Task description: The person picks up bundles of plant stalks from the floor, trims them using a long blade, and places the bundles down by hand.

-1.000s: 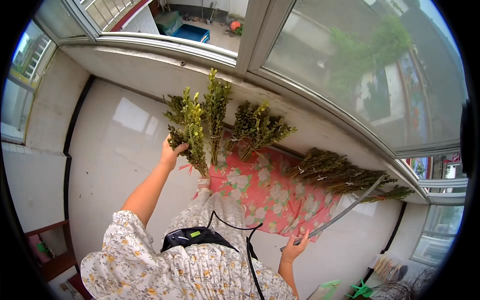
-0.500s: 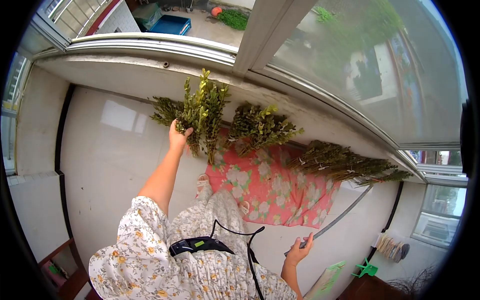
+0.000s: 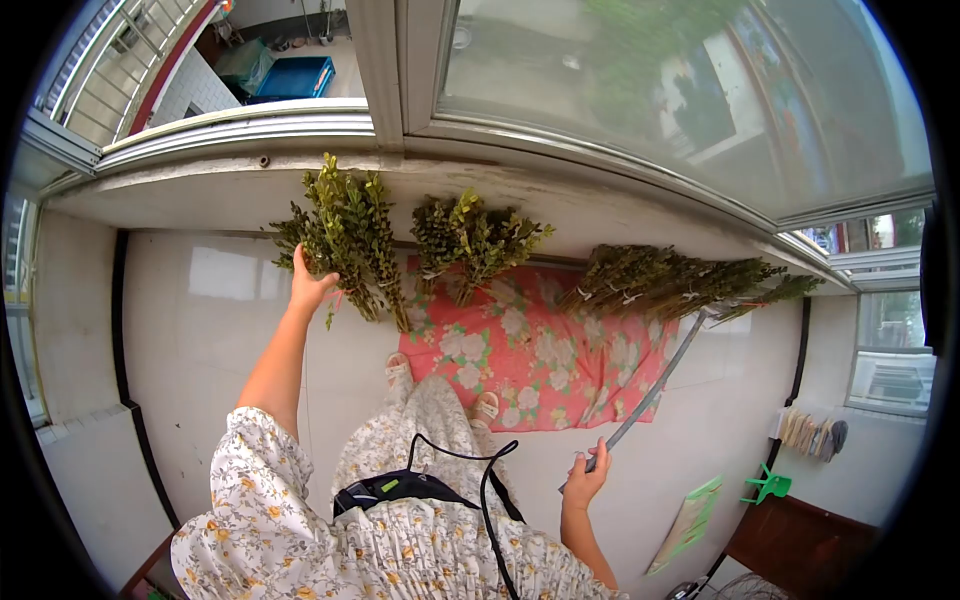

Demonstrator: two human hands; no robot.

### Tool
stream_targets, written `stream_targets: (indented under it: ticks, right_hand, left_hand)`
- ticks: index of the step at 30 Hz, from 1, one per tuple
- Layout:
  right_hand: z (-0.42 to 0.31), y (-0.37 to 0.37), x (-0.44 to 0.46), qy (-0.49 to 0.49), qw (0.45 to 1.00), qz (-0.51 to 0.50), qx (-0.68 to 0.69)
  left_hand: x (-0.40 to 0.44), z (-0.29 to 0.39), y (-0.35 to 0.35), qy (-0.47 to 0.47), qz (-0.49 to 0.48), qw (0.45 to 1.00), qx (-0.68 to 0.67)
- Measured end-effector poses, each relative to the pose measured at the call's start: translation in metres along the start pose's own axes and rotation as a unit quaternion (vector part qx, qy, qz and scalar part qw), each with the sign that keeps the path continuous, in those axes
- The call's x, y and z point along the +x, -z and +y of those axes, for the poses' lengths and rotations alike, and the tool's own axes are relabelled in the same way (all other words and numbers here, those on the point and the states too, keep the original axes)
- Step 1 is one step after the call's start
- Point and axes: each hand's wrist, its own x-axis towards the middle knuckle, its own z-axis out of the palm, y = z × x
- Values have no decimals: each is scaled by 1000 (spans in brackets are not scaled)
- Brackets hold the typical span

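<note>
My left hand (image 3: 312, 285) is at the lower left of a bunch of leafy green branches (image 3: 345, 225), thumb and fingers apart at its leaves. That bunch leans upright against the wall under the window, stems down on the floor. A second leafy bunch (image 3: 475, 240) leans just right of it. In my right hand (image 3: 585, 480), fingers are wrapped around a long grey pole (image 3: 650, 395). The pole's far end reaches the darker, drier bunches (image 3: 670, 285) lying along the wall at the right; what is fixed to that end is hard to make out.
A red floral cloth (image 3: 540, 350) lies on the tiled floor beneath the bunches, close to my sandalled feet. At the right are a small green stool (image 3: 768, 485), a flat green-edged packet (image 3: 687, 525) and a brown wooden piece of furniture (image 3: 800, 540). The window sill (image 3: 480, 172) runs above.
My left hand has loosened from the leafy bunch, its fingers now spread. The left bunches stand closer together. My right hand still holds the pole, and the view has turned right.
</note>
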Motion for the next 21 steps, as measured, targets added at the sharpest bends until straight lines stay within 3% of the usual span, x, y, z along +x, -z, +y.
stream_targets:
  ticks: [2, 10, 12, 20, 21]
  right_hand:
    - [5, 6, 2, -7, 1000, 1, 8]
    - [24, 30, 9, -30, 999, -11, 31]
    - [30, 34, 10, -27, 1000, -5, 3]
    - [44, 45, 13, -38, 999, 9, 20]
    - [45, 45, 13, -41, 999, 13, 29]
  left_hand:
    - [1, 8, -1, -7, 37, 997, 67]
    - [11, 24, -7, 10, 8, 998, 65]
    - [16, 17, -8, -42, 77, 993, 79]
    - [13, 11, -10, -46, 115, 988, 88]
    - [10, 11, -14, -63, 195, 971, 126]
